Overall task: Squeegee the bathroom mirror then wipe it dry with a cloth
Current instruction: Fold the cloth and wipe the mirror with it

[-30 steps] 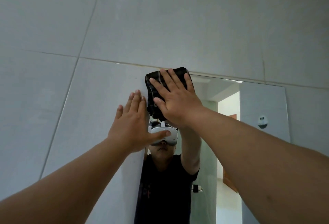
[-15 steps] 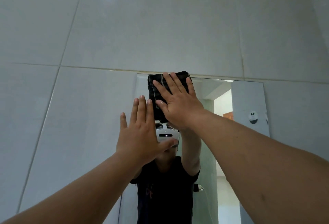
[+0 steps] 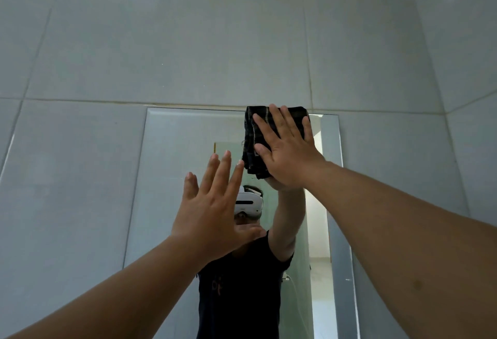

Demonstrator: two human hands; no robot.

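Left hand (image 3: pixel 212 215), right hand (image 3: pixel 289 154): flat, upraised.

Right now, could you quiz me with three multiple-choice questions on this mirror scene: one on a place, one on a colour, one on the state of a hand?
1. Where on the mirror is the cloth?
A) at the top edge, right of the middle
B) bottom left corner
C) halfway down the left edge

2. What colour is the cloth?
A) white
B) dark, almost black, with faint pale lines
C) bright yellow

3. How is the left hand?
A) gripping a squeegee
B) clenched in a fist
C) open and empty

Answers: 1 A, the right hand presses it flat just below the mirror's top edge; 2 B, the fabric is dark; 3 C, its fingers are straight and hold nothing.
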